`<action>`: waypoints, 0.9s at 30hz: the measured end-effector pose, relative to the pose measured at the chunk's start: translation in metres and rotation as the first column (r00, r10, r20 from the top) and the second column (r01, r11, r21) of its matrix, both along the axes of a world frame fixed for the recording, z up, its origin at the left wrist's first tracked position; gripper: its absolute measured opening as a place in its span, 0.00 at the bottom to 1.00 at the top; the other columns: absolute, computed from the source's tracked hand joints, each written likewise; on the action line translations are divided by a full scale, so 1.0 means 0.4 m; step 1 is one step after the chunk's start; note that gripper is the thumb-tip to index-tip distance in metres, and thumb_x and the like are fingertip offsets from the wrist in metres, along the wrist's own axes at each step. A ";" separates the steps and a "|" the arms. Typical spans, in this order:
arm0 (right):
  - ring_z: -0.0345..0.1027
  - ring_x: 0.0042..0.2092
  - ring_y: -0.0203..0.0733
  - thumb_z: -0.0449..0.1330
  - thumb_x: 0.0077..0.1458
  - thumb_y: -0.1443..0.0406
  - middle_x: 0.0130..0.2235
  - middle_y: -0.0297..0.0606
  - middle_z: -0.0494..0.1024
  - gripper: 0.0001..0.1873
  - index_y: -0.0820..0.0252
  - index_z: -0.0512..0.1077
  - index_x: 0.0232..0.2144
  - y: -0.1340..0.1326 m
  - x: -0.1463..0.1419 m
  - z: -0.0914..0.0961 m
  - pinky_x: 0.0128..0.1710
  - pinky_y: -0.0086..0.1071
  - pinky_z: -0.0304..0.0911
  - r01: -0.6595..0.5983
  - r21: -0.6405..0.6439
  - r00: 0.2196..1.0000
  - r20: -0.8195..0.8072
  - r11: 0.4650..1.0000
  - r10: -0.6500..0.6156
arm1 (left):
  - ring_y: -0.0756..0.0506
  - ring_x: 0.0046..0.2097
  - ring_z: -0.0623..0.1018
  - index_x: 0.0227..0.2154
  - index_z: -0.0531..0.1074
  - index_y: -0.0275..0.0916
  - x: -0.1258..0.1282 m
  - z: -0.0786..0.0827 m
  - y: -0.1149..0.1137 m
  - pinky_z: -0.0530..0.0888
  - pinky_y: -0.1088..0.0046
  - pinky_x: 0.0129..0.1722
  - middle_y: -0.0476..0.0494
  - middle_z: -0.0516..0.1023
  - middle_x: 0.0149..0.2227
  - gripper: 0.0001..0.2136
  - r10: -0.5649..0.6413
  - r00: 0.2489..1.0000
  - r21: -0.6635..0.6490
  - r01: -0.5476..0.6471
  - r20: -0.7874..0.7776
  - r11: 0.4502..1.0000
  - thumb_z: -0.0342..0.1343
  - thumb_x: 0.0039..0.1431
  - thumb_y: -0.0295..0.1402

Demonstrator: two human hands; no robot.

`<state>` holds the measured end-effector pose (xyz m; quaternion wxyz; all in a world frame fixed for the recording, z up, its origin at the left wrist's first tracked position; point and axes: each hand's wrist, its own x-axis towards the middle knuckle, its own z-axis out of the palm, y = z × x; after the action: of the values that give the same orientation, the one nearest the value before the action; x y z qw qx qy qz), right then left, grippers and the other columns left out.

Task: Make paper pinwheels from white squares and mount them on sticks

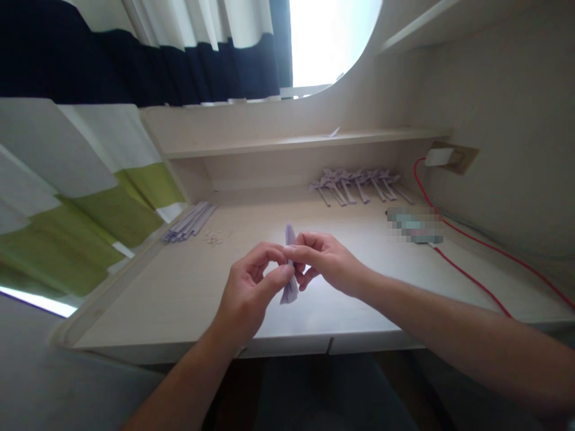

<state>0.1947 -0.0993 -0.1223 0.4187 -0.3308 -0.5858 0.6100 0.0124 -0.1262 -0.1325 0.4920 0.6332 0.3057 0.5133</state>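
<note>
Above the middle of the desk, a pale lilac folded paper (290, 292) is held nearly upright and seen almost edge-on. My left hand (249, 287) pinches it from the left between thumb and fingertips. From the right, my right hand (330, 263) closes on the same piece, its thumb across the middle near the left fingertips. The fingers cover the paper's centre, so I cannot tell whether anything small is between them.
Paper pinwheels on paper sticks (350, 182) lie in a row at the back right. Rolled paper sticks (191, 221) are stacked at the left, beside small pale pieces (213, 238). A blurred phone-like device (414, 225) and red cable (471, 278) lie right. A paper scrap (333, 132) rests on the shelf.
</note>
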 end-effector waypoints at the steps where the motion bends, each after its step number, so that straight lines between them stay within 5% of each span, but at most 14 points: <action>1: 0.74 0.25 0.37 0.72 0.53 0.48 0.25 0.31 0.75 0.25 0.61 0.70 0.28 0.009 0.000 -0.004 0.26 0.30 0.75 -0.006 -0.012 1.000 -0.018 1.000 0.005 | 0.45 0.38 0.78 0.34 0.79 0.37 -0.001 0.001 0.009 0.75 0.70 0.38 0.45 0.80 0.36 0.05 -0.015 1.000 -0.012 0.015 -0.001 1.000 0.63 0.63 0.34; 10: 0.66 0.22 0.33 0.72 0.53 0.50 0.23 0.27 0.68 0.22 0.61 0.71 0.27 0.097 0.019 -0.036 0.19 0.27 0.72 -0.049 -0.163 0.990 -0.140 0.985 0.026 | 0.42 0.36 0.81 0.38 0.80 0.37 0.022 0.000 0.110 0.79 0.65 0.37 0.41 0.83 0.38 0.09 -0.169 0.985 -0.184 0.173 0.034 0.968 0.63 0.64 0.38; 17: 0.62 0.21 0.33 0.68 0.57 0.49 0.22 0.27 0.66 0.21 0.61 0.72 0.29 0.140 0.038 -0.053 0.21 0.30 0.72 -0.106 -0.210 0.978 -0.199 0.972 0.064 | 0.42 0.36 0.83 0.38 0.81 0.36 0.046 -0.007 0.162 0.83 0.64 0.37 0.42 0.83 0.36 0.12 -0.152 0.987 -0.281 0.162 0.058 0.946 0.65 0.62 0.41; 27: 0.62 0.20 0.33 0.69 0.54 0.50 0.21 0.27 0.66 0.22 0.61 0.70 0.27 0.170 0.055 -0.090 0.20 0.31 0.72 -0.020 -0.308 0.975 -0.217 0.951 -0.050 | 0.43 0.32 0.82 0.36 0.82 0.35 0.073 -0.046 0.236 0.83 0.64 0.33 0.41 0.83 0.34 0.14 -0.274 0.955 -0.311 0.297 0.116 0.903 0.68 0.59 0.42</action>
<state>0.2168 -0.0315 -0.1584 0.4294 -0.3262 -0.4305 0.7238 0.0414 -0.0319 -0.1507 0.6698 0.5632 0.2728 0.3997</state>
